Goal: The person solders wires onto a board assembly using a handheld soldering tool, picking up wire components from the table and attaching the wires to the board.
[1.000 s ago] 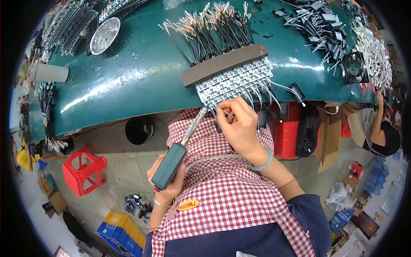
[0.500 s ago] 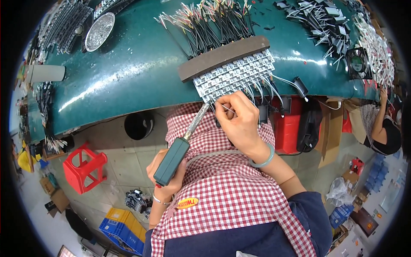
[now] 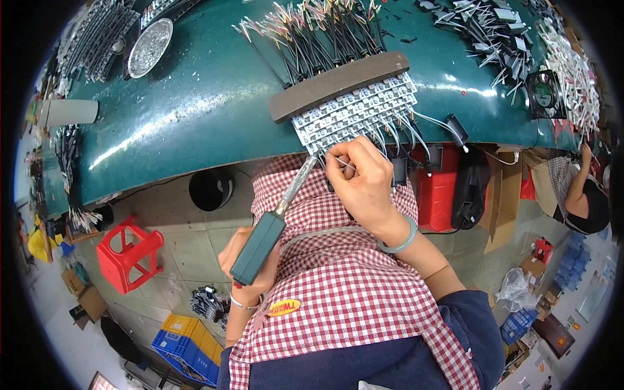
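My left hand (image 3: 244, 263) is wrapped round the green handle of a soldering iron (image 3: 260, 246). Its metal tip rests at the near left corner of a row of white circuit boards (image 3: 354, 112), by the table's front edge. Close to that tip, my right hand (image 3: 364, 179) pinches a thin wire (image 3: 343, 162) between thumb and fingers. A long brown bar (image 3: 338, 86) lies across the far side of the boards. From the boards' right part, white leads run to small black housings (image 3: 456, 130) hanging at the edge.
Black cables with bared ends (image 3: 318, 39) lie behind the bar. On the green table (image 3: 195, 110) stand a metal dish (image 3: 150, 49), a grey-white cup (image 3: 68, 112) and a small fan (image 3: 545, 94). A red stool (image 3: 130, 253) and black bin (image 3: 211, 188) are below. Another person (image 3: 582, 201) works far right.
The soldering iron and my left hand have shifted slightly left. My right hand keeps its pinch on the wire with hardly any movement.
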A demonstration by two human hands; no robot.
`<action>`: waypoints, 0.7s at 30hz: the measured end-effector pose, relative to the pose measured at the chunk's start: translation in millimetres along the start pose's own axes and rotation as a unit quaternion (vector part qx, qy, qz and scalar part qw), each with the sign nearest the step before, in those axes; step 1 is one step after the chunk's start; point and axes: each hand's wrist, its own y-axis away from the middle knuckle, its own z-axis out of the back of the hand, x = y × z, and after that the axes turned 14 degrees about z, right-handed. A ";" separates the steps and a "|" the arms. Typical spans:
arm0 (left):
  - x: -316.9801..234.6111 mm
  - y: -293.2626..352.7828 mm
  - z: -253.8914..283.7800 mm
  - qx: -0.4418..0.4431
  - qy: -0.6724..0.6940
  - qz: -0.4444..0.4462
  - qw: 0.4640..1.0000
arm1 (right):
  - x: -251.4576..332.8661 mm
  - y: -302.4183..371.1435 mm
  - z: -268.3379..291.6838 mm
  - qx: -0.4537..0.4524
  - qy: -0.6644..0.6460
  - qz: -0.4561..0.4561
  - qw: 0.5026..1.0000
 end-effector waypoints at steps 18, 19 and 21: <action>17.3 20.1 0.2 -0.015 0.034 0.062 0.997 | -0.7 1.0 -1.4 -0.016 -0.005 0.005 1.000; 16.3 18.4 0.5 -0.008 0.028 0.053 0.998 | -0.9 1.2 -1.6 -0.018 -0.005 0.007 1.000; 14.3 16.2 0.1 -0.010 0.022 0.046 0.999 | -0.8 1.4 -1.6 -0.016 -0.002 0.007 1.000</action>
